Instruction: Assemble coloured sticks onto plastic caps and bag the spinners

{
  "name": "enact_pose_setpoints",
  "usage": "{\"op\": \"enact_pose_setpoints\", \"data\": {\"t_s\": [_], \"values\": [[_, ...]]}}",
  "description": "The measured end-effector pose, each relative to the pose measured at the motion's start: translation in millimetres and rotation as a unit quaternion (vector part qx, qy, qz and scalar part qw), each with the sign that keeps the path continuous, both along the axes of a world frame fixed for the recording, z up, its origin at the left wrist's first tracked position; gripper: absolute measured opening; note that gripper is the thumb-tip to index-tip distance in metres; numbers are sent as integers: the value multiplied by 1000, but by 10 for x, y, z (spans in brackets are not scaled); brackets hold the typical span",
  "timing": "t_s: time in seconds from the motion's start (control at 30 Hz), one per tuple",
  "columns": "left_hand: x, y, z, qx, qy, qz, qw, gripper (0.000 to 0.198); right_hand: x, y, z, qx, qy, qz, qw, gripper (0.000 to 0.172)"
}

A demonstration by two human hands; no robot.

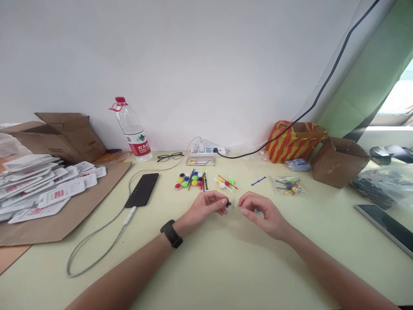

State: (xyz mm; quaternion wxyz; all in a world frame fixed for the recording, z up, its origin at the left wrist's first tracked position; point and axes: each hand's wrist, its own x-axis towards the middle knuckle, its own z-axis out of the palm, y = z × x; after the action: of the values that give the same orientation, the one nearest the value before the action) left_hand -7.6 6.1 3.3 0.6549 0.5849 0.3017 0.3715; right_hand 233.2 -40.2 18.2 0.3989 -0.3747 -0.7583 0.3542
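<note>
Near the middle of the table, my left hand (pixel 211 204) pinches a small black plastic piece (pixel 228 203) between thumb and fingertips. A thin clear edge shows at the right side of that piece. Just to the right is my right hand (pixel 262 214), its fingers curled and the thumb apart from them, with no object visible at the fingertips. A bit of blue (pixel 258 211) shows in the gap of that hand, mostly hidden. Beyond my hands lie several coloured round plastic pieces with sticks (pixel 190 180), a white, red and yellow group (pixel 226 183) and a blue stick (pixel 258 181).
A clear bag of coloured parts (pixel 289 186) lies to the right. Leftward are a phone (pixel 142 190) on a cable, a water bottle (pixel 137 137) and white packets (pixel 61 193) on cardboard. Glasses (pixel 170 157) and a power strip (pixel 206 148) are by the wall.
</note>
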Motion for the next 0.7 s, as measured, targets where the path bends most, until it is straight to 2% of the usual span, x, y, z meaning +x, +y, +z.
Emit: {"op": "enact_pose_setpoints", "data": {"t_s": [0.37,0.57,0.67,0.7], "values": [[-3,8,10,4,-9,9,1000,29,-16,-45,-16,-21,-27,11,999,30],[-5,7,13,2,-1,8,1000,30,-4,-40,-6,-1,-32,4,999,30],[-6,13,3,4,9,6,1000,30,-2,-48,18,16,-11,-16,1000,15],[-7,16,-3,3,12,5,1000,30,-6,-55,25,20,3,-28,999,18]]}}
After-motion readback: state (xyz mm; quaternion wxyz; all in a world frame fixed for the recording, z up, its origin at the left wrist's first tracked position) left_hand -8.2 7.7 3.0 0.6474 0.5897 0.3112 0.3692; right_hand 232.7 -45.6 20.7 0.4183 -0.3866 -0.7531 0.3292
